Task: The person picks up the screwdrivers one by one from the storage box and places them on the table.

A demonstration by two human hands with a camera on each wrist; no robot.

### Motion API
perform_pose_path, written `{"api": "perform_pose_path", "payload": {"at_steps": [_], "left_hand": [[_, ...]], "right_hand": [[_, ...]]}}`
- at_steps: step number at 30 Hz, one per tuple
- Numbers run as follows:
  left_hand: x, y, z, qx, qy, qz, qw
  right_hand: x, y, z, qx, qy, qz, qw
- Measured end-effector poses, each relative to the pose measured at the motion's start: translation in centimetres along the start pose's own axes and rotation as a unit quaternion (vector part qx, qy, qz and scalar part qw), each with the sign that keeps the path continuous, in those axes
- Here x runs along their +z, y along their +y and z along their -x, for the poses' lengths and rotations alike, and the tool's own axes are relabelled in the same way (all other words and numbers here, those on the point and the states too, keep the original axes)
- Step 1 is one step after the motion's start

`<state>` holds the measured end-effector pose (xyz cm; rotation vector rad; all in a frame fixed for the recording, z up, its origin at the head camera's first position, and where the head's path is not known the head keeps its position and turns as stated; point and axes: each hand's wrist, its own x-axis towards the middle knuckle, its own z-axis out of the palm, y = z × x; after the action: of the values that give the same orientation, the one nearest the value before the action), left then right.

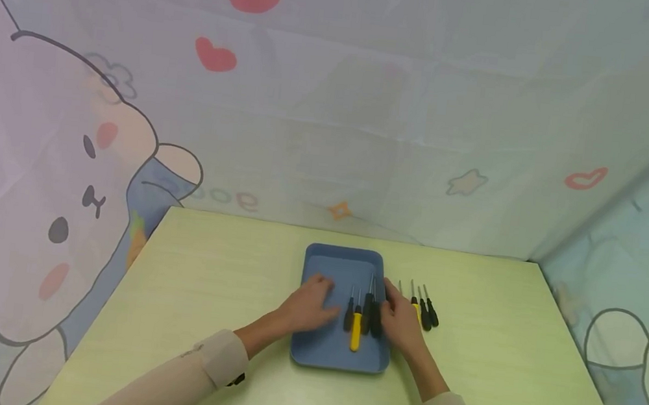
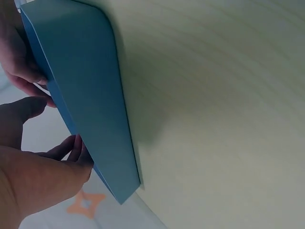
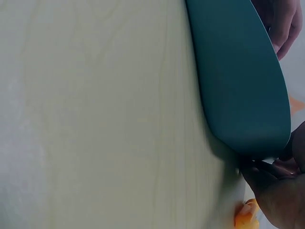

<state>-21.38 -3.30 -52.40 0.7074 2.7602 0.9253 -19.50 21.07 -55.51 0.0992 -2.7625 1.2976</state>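
Observation:
A blue tray (image 1: 310, 355) lies on the table, with a yellow-handled screwdriver (image 1: 355, 333) and several black-handled screwdrivers (image 1: 367, 317) side by side in its right half. My right hand (image 1: 402, 324) grips the tray's right rim, thumb toward the inside and fingers along the outer wall, as the right wrist view also shows. Over the left part of the tray is my left hand (image 1: 307, 306), its thumb and fingers spread apart with nothing between them. In the left wrist view, that hand's fingers (image 2: 71, 151) dip behind the near wall, so their tips are hidden.
More screwdrivers (image 1: 433, 312) lie on the table to the right of the tray, partly behind my right hand; one has yellow on its handle. A light wood-grain table (image 1: 226, 252) carries everything. A printed cloth (image 1: 366, 135) hangs along its back edge.

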Motion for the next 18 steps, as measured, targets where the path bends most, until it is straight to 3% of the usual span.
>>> {"api": "perform_pose_path", "payload": {"at_steps": [11, 18], "left_hand": [[1.6, 1.0, -1.7, -0.024, 0.006, 0.004, 0.9997], [1.6, 2.0, -2.1, -0.043, -0.006, 0.004, 0.9990]], "right_hand": [[0.0, 0.3, 0.0, 0.000, -0.003, -0.005, 1.0000], [0.1, 0.2, -0.1, -0.007, 0.000, -0.001, 1.0000]]}}
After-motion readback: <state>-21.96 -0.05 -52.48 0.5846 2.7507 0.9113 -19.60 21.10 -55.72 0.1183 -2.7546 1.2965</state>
